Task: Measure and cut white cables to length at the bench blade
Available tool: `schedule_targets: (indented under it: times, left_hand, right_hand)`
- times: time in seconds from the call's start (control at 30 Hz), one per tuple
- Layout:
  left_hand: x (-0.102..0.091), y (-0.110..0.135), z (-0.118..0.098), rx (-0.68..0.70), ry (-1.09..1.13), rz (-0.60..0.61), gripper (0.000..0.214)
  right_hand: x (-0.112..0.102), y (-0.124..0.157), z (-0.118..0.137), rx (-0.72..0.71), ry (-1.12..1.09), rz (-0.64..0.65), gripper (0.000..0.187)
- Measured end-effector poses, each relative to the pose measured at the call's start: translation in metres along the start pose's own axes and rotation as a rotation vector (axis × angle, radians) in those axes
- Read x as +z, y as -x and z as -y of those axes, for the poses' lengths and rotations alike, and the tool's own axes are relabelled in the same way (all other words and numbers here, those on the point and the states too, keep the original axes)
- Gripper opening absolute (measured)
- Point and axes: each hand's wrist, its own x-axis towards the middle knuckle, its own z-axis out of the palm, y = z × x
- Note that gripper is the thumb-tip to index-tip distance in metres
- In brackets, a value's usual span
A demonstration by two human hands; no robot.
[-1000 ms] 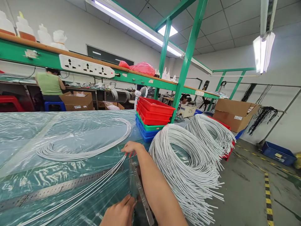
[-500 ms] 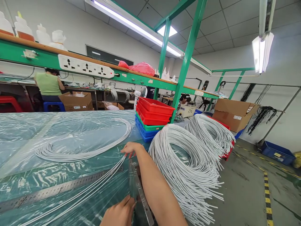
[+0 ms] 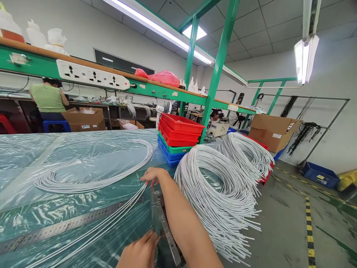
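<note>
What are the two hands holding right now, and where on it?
Both grip white cables laid along the table: right hand pinches them near the loop, left hand at the near edge.

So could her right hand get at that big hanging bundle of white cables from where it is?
Probably yes: the right hand rests at the table edge, and the cable bundle hangs just beside that forearm with nothing between.

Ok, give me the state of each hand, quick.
Left hand: fingers curled at the table edge; grip cannot be told.
Right hand: fingertips pinching the white wires on the table.
</note>
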Motion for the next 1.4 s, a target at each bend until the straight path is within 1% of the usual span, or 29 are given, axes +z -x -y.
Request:
schedule_targets:
  times: [0.1, 0.27, 0.33, 0.53, 0.7, 0.77, 0.8, 0.87, 0.97, 1.03, 1.13, 1.2, 1.23, 1.3, 1.4]
  left_hand:
    - [-0.004, 0.001, -0.002, 0.000, 0.020, 0.008, 0.043]
    - [-0.017, 0.003, -0.009, -0.045, 0.014, 0.098, 0.040]
    - [-0.019, 0.004, -0.011, -0.045, 0.018, 0.101, 0.041]
    - [-0.015, 0.002, -0.009, -0.044, 0.038, 0.089, 0.042]
    - [-0.013, 0.005, -0.007, -0.020, 0.065, 0.065, 0.041]
    - [-0.012, 0.005, -0.001, 0.009, 0.124, 0.019, 0.043]
    - [-0.012, 0.005, 0.005, 0.016, 0.175, -0.022, 0.043]
    - [-0.015, 0.001, 0.023, -0.009, 0.305, -0.161, 0.042]
    - [-0.028, -0.011, 0.057, -0.159, 0.469, -0.427, 0.041]
    - [-0.039, -0.022, 0.078, -0.265, 0.500, -0.539, 0.043]
    - [-0.053, -0.039, 0.099, -0.345, 0.518, -0.608, 0.038]
    - [-0.055, -0.048, 0.106, -0.358, 0.565, -0.635, 0.033]
    - [-0.054, -0.052, 0.109, -0.361, 0.596, -0.643, 0.032]
    - [-0.050, -0.057, 0.111, -0.352, 0.665, -0.640, 0.031]
    - [-0.045, -0.060, 0.110, -0.306, 0.740, -0.607, 0.030]
  right_hand:
    - [0.000, 0.001, 0.000, 0.010, 0.010, 0.000, 0.021]
    - [-0.001, 0.003, 0.000, 0.017, 0.024, 0.005, 0.023]
    - [0.000, 0.005, 0.000, 0.022, 0.029, 0.007, 0.023]
    - [0.000, 0.007, 0.001, 0.035, 0.043, 0.011, 0.023]
    - [-0.002, 0.005, -0.002, 0.020, -0.010, 0.036, 0.029]
    - [-0.002, 0.005, -0.003, 0.018, -0.029, 0.037, 0.027]
    - [-0.002, 0.005, -0.003, 0.012, -0.039, 0.037, 0.026]
    - [-0.001, 0.004, -0.004, -0.003, -0.065, 0.042, 0.024]
    - [0.001, 0.006, -0.002, -0.049, -0.134, 0.072, 0.028]
    - [0.001, 0.011, 0.003, -0.110, -0.227, 0.145, 0.035]
    - [0.002, 0.022, 0.012, -0.247, -0.410, 0.341, 0.042]
    - [0.004, 0.029, 0.018, -0.333, -0.489, 0.448, 0.043]
    - [0.006, 0.031, 0.021, -0.361, -0.511, 0.478, 0.042]
    - [0.009, 0.032, 0.023, -0.374, -0.530, 0.495, 0.038]
    - [0.014, 0.028, 0.022, -0.318, -0.507, 0.459, 0.030]
